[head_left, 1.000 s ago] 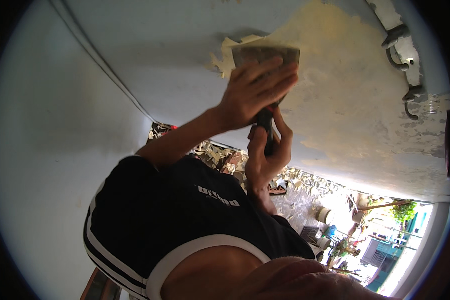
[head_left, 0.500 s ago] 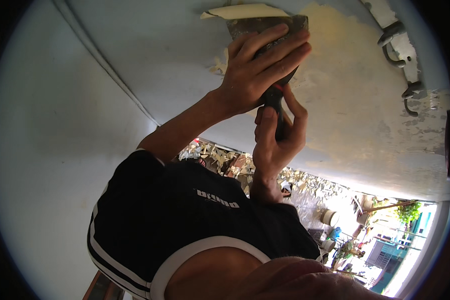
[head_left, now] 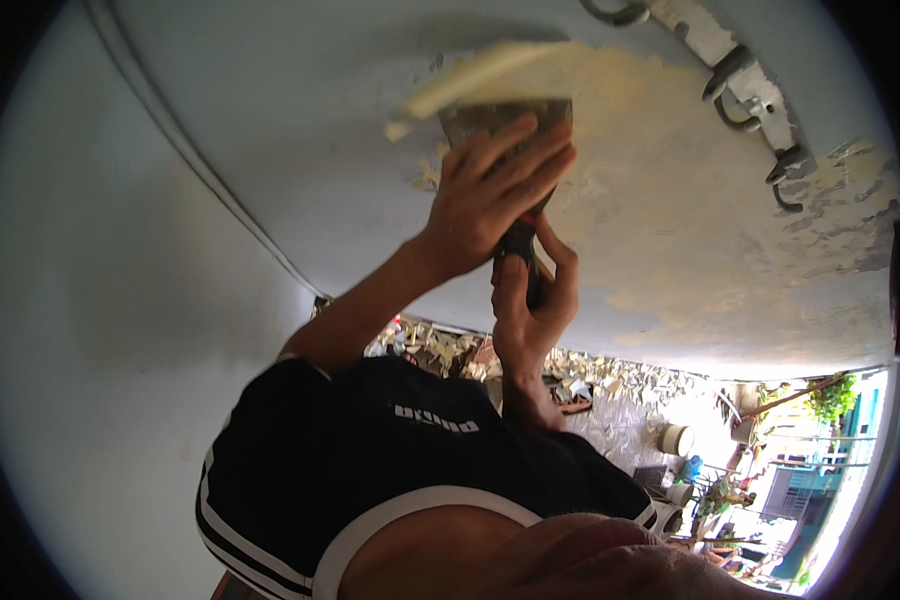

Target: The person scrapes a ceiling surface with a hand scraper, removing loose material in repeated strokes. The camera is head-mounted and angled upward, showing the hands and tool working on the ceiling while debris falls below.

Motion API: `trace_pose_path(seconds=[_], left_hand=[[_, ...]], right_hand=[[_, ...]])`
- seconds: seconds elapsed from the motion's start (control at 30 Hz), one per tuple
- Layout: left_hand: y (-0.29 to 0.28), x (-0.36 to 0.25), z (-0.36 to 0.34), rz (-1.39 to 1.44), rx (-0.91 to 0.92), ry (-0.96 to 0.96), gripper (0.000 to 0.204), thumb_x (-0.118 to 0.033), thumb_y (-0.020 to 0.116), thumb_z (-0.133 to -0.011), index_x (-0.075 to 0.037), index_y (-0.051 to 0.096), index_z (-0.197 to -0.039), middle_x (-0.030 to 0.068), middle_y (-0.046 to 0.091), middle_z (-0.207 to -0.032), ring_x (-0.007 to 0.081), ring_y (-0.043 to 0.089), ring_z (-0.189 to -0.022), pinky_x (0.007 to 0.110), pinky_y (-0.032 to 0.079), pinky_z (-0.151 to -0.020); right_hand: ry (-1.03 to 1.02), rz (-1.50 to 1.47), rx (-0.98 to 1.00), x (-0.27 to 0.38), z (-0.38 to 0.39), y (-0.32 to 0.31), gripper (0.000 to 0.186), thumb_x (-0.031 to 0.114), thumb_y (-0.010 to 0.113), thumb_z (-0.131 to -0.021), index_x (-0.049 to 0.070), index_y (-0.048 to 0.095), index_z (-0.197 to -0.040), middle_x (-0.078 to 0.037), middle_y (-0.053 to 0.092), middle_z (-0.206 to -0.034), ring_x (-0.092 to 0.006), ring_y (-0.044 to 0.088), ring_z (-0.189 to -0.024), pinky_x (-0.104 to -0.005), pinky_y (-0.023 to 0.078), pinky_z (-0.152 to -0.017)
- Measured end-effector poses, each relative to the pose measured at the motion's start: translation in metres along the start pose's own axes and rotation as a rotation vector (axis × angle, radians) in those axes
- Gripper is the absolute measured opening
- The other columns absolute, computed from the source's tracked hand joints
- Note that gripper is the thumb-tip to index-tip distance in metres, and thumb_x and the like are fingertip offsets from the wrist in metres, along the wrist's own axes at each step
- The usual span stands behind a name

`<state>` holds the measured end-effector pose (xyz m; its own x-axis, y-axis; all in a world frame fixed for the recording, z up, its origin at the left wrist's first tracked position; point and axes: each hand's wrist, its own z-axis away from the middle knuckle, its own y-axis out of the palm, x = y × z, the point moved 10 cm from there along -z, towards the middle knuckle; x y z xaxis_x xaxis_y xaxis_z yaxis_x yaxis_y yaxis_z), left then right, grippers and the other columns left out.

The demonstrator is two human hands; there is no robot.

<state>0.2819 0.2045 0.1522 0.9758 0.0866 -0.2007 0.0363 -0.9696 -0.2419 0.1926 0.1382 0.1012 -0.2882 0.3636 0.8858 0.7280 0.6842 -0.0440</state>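
My right hand [head_left: 537,310] is wrapped round the dark handle of a wide-bladed scraper [head_left: 506,110]. Flat across the blade lie the stretched fingers of my left hand [head_left: 480,205], pressing it toward the pale blue-grey wall [head_left: 310,130]. Just above the blade's edge a cream strip of peeling paint [head_left: 470,80] curls off the wall, blurred by motion. A small gap shows between strip and blade. Right of the scraper spreads a bared yellowish patch [head_left: 650,130]. My fingers hide part of the blade.
A rail with dark metal hooks [head_left: 745,85] is fixed to the wall at upper right. Paint flakes [head_left: 610,375] litter the floor below. A cable [head_left: 195,160] runs along the wall corner at left. Pots and plants [head_left: 720,495] stand at lower right.
Both hands and the scraper have come lower in the picture, away from the curled paint strip. The strip now slants more and looks blurred. The hook rail has shifted left as my view turned.
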Motion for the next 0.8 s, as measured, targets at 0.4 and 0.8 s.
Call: trace_pose_path(seconds=[0.4, 0.8], left_hand=[[-0.012, -0.006, -0.027, -0.082, -0.050, 0.088, 0.044, -0.024, 0.056, -0.093, -0.019, 0.061, -0.136, -0.0049, 0.053, -0.147, 0.0180, 0.046, -0.136, 0.038, 0.032, -0.108], [-0.039, 0.023, -0.057, 0.206, -0.027, 0.098, 0.050, -0.010, 0.065, -0.080, -0.008, 0.065, -0.130, 0.0089, 0.060, -0.138, 0.0317, 0.058, -0.123, 0.044, 0.046, -0.101]], right_hand=[[0.005, -0.073, -0.020, 0.010, -0.016, 0.008, 0.040, 0.004, 0.057, -0.098, -0.001, 0.048, -0.137, -0.009, 0.068, -0.084, -0.0061, 0.056, -0.068, -0.0206, 0.044, -0.060], [-0.032, -0.122, 0.072, 0.030, -0.030, 0.045, 0.041, 0.006, 0.052, -0.101, -0.003, 0.040, -0.140, -0.014, 0.067, -0.102, -0.0066, 0.054, -0.070, -0.0210, 0.043, -0.060]])
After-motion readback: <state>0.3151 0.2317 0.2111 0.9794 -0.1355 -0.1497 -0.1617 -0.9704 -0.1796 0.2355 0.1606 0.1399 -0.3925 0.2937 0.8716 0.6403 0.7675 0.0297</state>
